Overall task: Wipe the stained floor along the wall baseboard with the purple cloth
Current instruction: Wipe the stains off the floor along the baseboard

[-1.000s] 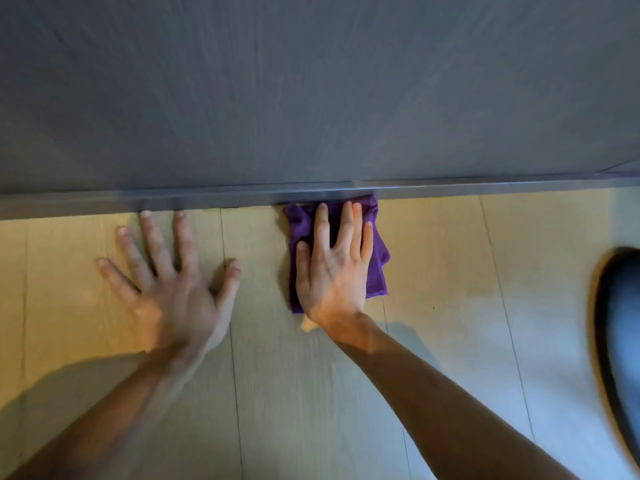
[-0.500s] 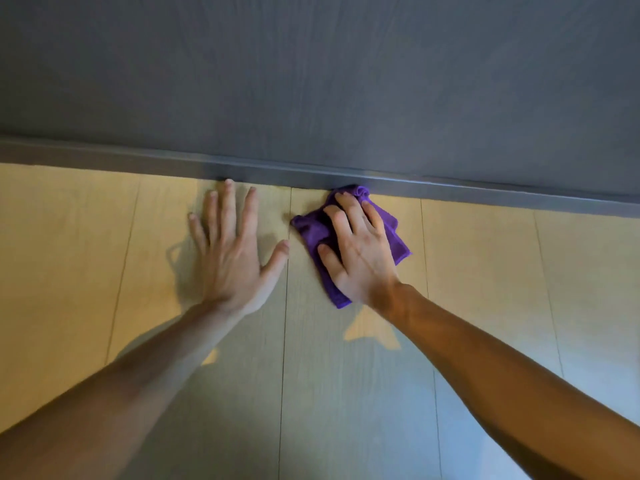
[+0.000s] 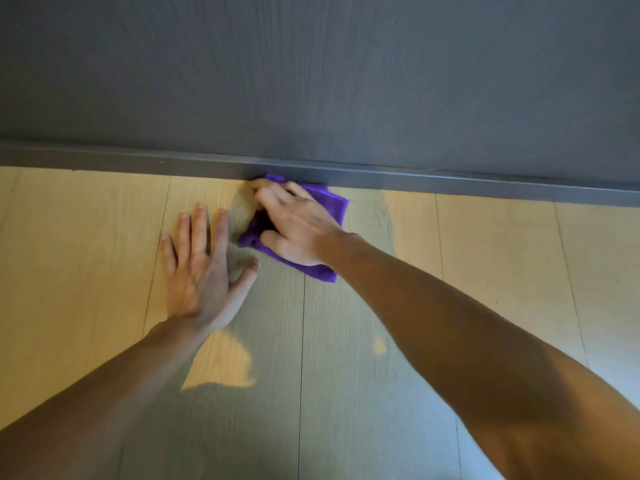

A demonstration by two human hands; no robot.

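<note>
**Low down, cloth against the baseboard**

Nearest, two bare forearms reach out over the pale plank floor (image 3: 485,271). Beyond them the left hand (image 3: 201,271) lies flat on the boards, fingers spread. Just past its thumb, the right hand (image 3: 298,226) presses down on the purple cloth (image 3: 332,202), fingers bent and bunching the fabric. Farthest, the cloth's top edge touches the grey baseboard (image 3: 450,183) under the dark wall (image 3: 311,81).

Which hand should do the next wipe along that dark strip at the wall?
Probably the right hand: it already presses the purple cloth against the baseboard. The left hand lies flat on the floor.
</note>
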